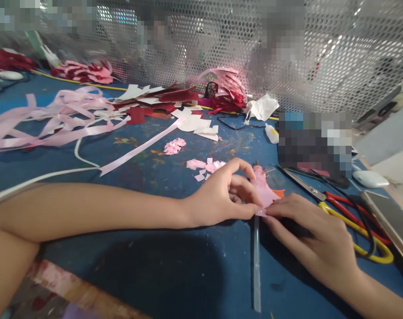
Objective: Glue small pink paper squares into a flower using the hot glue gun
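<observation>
Pinching, left hand [234,195]: thumb and a fingertip closed on a small pink piece [260,212]; other fingers curled, near the pink glue gun [264,189];
Right hand [311,235]: thumb and forefinger nipping the same piece from the other side;
Piece location: between the two sets of fingertips, over the blue table [155,266]; partly covered by them;
Gun: just beyond the fingertips, nozzle pointing away from the wearer; orange part showing at its right;
Clear stick [257,266]: runs from beneath the fingertips toward the wearer; whether it enters the gun, cannot tell;
Scissors [323,195]: beside the right hand, red and yellow handles toward the wearer;
Cuttings: pink scraps [201,165] just beyond the left hand; small pink cluster [175,146] farther back;
Ribbon: loose pink loops [65,106] at far left; white cord [38,177] nearer the left forearm;
Back edge: perforated metal screen [188,53]; white paper pieces [191,122] before it
</observation>
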`<state>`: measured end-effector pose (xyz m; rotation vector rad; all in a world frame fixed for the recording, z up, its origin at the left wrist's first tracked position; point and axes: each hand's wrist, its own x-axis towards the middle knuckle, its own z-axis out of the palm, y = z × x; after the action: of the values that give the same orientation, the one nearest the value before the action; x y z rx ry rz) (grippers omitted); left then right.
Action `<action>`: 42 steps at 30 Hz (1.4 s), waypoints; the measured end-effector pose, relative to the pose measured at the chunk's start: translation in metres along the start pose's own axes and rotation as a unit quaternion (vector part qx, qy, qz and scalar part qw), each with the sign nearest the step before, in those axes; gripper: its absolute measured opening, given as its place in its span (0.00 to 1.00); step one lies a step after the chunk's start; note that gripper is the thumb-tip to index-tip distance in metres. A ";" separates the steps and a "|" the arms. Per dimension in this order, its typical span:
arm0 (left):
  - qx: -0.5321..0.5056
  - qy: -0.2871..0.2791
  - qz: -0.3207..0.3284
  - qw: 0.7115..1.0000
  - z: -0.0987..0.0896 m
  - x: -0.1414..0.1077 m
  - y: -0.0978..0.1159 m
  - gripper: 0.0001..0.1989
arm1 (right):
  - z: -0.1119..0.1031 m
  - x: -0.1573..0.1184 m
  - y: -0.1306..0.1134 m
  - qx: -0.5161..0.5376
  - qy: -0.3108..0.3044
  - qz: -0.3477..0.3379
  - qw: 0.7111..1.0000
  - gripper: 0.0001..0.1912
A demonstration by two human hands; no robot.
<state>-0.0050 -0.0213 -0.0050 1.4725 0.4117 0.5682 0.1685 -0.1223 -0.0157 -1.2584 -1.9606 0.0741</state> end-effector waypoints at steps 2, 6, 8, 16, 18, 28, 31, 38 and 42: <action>0.002 -0.002 -0.005 1.000 0.000 0.000 0.000 0.20 | -0.001 0.001 0.000 -0.001 -0.005 0.002 1.000 0.05; 0.018 -0.010 -0.003 1.000 0.001 0.000 0.000 0.19 | -0.001 0.002 -0.001 0.003 -0.009 0.003 1.000 0.05; 0.019 -0.012 0.016 1.000 0.001 -0.001 -0.001 0.18 | -0.002 0.002 -0.002 0.008 -0.004 0.009 1.000 0.05; 0.031 -0.033 0.062 0.997 0.001 -0.002 -0.004 0.17 | -0.002 0.002 -0.002 0.026 0.017 0.010 0.999 0.07; 0.032 -0.032 0.064 0.997 0.000 -0.003 -0.004 0.17 | -0.003 0.001 -0.002 0.025 0.015 0.011 1.000 0.06; 0.108 -0.026 0.088 0.990 -0.001 -0.004 -0.003 0.17 | -0.003 0.004 -0.006 0.023 0.017 -0.007 1.000 0.07; 0.145 -0.031 0.098 0.984 0.000 -0.005 -0.002 0.18 | -0.003 0.005 -0.008 0.017 0.020 -0.019 0.999 0.06; 0.232 -0.023 0.139 0.962 0.003 -0.009 -0.001 0.19 | 0.000 0.005 -0.011 -0.036 0.010 -0.049 0.998 0.05; 0.259 -0.022 0.135 0.956 0.005 -0.011 -0.001 0.17 | 0.003 0.001 -0.012 -0.068 0.012 -0.049 0.996 0.04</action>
<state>-0.0105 -0.0318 -0.0068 2.0629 0.3390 0.6725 0.1577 -0.1260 -0.0119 -1.2419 -2.0319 -0.1248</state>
